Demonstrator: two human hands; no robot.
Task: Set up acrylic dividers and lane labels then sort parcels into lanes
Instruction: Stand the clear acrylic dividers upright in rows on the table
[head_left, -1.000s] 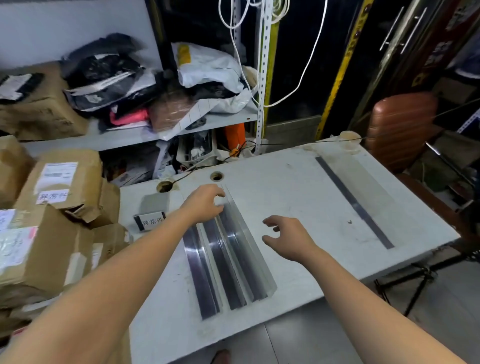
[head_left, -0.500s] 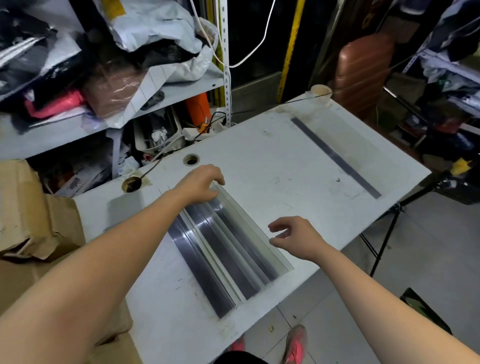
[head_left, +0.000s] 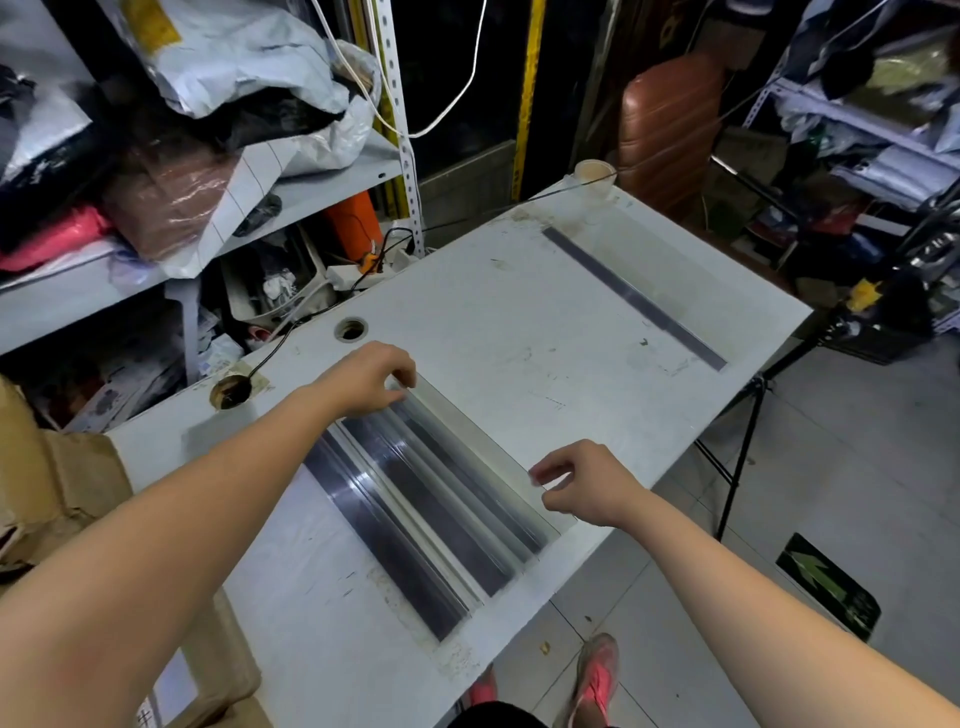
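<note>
A stack of clear acrylic dividers (head_left: 441, 499) with dark bases lies slantwise on the white table (head_left: 519, 332). My left hand (head_left: 366, 382) pinches the far end of the rightmost divider. My right hand (head_left: 589, 480) pinches that same divider's upper edge at its near end, fingers curled on the thin clear sheet. Another acrylic divider (head_left: 631, 299) stands alone near the table's right side, its dark base strip showing. Cardboard parcels (head_left: 47, 478) sit at the left edge.
A shelf (head_left: 291, 202) behind the table holds bagged parcels. Two cable holes (head_left: 350, 329) and a cord mark the table's back. A cup (head_left: 595, 174) stands at the far corner. A tripod stand (head_left: 743, 441) and a brown chair (head_left: 670, 124) are to the right.
The view swung right and closer. My right hand moved in from hovering and closed on the near end of the rightmost divider; my left hand stays on its far end.
</note>
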